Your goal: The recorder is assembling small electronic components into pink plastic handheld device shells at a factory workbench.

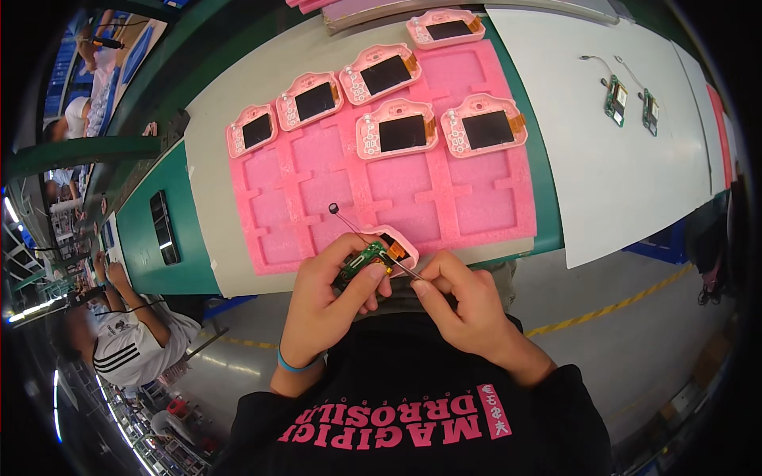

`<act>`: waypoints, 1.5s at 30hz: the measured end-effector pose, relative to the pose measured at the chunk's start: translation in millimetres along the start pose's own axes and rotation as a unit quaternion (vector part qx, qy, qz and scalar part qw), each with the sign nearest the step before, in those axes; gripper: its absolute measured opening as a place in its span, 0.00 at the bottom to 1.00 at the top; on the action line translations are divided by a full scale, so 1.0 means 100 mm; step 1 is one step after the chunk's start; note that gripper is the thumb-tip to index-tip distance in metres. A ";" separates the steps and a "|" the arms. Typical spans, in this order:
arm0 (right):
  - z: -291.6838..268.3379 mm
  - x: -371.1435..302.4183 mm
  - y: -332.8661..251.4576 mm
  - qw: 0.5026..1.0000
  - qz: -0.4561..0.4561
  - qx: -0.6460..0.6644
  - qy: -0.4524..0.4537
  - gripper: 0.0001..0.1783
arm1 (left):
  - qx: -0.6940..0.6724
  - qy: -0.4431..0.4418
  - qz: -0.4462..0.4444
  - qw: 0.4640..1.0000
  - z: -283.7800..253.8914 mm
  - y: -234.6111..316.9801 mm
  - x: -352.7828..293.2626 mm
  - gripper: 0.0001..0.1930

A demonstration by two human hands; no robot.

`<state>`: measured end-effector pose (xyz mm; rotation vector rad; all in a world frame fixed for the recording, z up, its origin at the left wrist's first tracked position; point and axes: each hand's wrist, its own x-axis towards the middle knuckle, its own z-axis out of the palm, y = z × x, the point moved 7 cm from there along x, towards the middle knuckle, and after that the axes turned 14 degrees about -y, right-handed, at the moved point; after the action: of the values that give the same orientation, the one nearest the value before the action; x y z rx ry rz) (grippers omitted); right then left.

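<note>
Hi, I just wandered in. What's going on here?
A person is working on a small green circuit board at a table. The left hand holds it, while the right hand brings a slim tool up to it. A pink shell is right behind the board. Six more shells lie on or along the far part of a pink foam tray, and two other boards lie off to the right.

Beyond the left hand (pixel 321 297), a pink tray (pixel 361 181) is showing matt, foam-like walls, while smooth plastic housings (pixel 480 106) are framing glossy dark screens (pixel 488 130). In the right hand (pixel 464 305), a slim tool (pixel 407 271) is looking metallic. Below both hands, a black shirt (pixel 397 357) is looking like matt cloth.
</note>
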<state>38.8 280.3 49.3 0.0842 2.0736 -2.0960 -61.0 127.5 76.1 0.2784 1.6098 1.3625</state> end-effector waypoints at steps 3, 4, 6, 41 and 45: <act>-0.01 -0.02 -0.02 0.999 -0.003 -0.025 0.020 0.05 | 0.016 0.006 -0.008 1.000 0.03 0.03 0.02 0.12; -0.02 -0.03 -0.02 0.999 -0.004 -0.032 0.023 0.05 | 0.019 0.005 -0.006 1.000 0.03 0.03 0.02 0.12; -0.03 -0.03 -0.03 0.999 -0.006 -0.044 0.030 0.05 | 0.026 0.004 -0.003 1.000 0.03 0.02 0.02 0.12; -0.18 -0.16 -0.04 0.997 0.011 -0.045 0.059 0.05 | 0.151 0.005 0.027 0.988 0.15 0.35 0.26 0.11; -0.39 -0.25 -0.13 0.996 0.034 -0.045 0.072 0.10 | 0.076 -0.016 0.015 0.997 0.10 0.36 0.23 0.17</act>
<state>57.5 321.4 65.6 0.2961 2.2112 -2.0079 -78.6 162.5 95.5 0.4150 1.6921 1.2545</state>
